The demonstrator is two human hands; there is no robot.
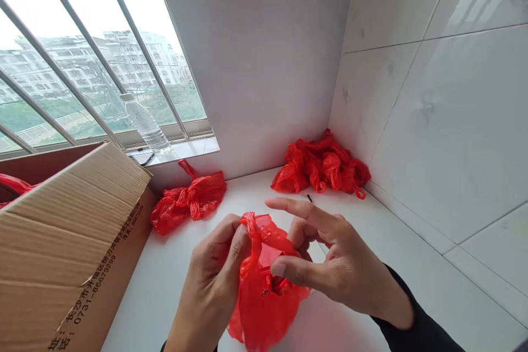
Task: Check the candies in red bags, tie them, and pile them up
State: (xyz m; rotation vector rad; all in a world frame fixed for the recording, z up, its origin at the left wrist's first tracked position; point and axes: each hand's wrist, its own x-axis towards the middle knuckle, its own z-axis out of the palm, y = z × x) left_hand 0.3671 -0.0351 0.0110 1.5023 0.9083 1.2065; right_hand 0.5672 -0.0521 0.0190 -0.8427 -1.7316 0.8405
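Observation:
A red plastic bag with dark printing hangs upright in front of me, its mouth partly open, with something inside that I cannot make out. My left hand pinches the twisted top of the bag between thumb and fingers, on its left side. At the right side of the mouth is my right hand, index finger stretched out and thumb spread apart from it. Its thumb lies over the opening, and the curled other fingers touch or nearly touch the bag's edge.
Knotted red bags are heaped in the far corner, and another tied bag lies by the wall. An open cardboard box stands at left. A water bottle stands on the sill before the barred window. A small black item lies on the white surface.

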